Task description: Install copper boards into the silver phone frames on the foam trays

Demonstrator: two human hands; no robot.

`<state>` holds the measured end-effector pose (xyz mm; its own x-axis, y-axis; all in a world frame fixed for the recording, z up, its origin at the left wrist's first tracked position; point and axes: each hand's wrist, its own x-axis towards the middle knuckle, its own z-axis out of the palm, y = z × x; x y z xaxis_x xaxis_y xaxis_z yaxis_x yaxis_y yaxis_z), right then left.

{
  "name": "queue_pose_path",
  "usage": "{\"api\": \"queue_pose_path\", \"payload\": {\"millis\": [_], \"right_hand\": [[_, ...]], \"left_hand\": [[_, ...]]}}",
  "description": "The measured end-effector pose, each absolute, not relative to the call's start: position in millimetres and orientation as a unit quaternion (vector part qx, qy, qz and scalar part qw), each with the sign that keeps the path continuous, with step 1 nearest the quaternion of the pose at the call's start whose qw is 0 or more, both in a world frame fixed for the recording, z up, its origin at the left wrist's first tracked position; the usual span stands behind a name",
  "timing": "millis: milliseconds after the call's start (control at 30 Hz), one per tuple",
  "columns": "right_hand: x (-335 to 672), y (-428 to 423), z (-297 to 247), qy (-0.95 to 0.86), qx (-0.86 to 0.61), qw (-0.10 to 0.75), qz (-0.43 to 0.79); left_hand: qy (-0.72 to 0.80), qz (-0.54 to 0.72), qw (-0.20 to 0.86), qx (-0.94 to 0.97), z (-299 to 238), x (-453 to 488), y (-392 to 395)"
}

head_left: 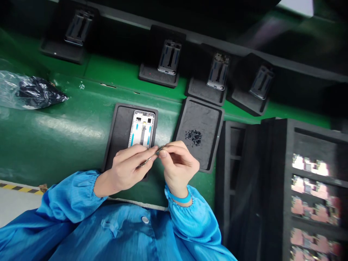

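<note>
My left hand (129, 166) is closed on a thin small circuit board (144, 162), seen nearly edge-on between the thumb and fingers. At the board's upper right end, my right hand (179, 163) pinches with thumb and forefinger; whether it grips the board itself or a tiny part there is hidden. Just beyond my left hand lies an open phone frame (141, 128) with blue strips, on a black foam tray (115, 134). My left hand covers the frame's lower end. Right of it, a second black tray (201, 112) holds a pile of tiny black pieces (194, 137).
Several more phone frames (170, 57) rest on black trays along the green bench's (76, 134) back. A clear plastic bag (32, 90) with dark contents lies left. At right stand black foam racks (288, 181) with rows of circuit boards (310, 186).
</note>
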<state>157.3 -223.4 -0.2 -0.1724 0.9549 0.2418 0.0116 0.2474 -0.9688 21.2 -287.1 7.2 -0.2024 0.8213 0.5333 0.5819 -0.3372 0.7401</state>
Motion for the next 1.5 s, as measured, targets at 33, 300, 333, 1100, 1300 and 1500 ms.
{"api": "queue_pose_path", "payload": {"millis": [33,300,333,1100,1300,1500], "right_hand": [[157.3,-223.1,-0.1,-0.603,-0.396,0.506,0.472],[163.7,-213.3,8.3,-0.604,-0.347,0.454,0.556],[165.4,-211.6,9.6,-0.615,-0.338,0.443,0.558],[164.3,-215.0,11.1,-0.594,-0.340,0.428,0.590],[160.3,-216.8,10.1,-0.564,-0.359,0.449,0.593],[178.9,-199.8,6.5,-0.474,-0.404,0.547,0.560]], "left_hand": [[0.562,0.531,0.109,0.625,6.5,20.4,-287.2],[0.542,0.522,0.127,0.646,7.8,9.9,-292.5],[0.537,0.523,0.131,0.649,6.9,8.8,-292.7],[0.587,0.505,0.196,0.602,16.9,0.6,-282.6],[0.611,0.517,0.231,0.553,33.2,14.2,-274.3],[0.515,0.420,0.421,0.618,55.6,20.0,-185.6]]}}
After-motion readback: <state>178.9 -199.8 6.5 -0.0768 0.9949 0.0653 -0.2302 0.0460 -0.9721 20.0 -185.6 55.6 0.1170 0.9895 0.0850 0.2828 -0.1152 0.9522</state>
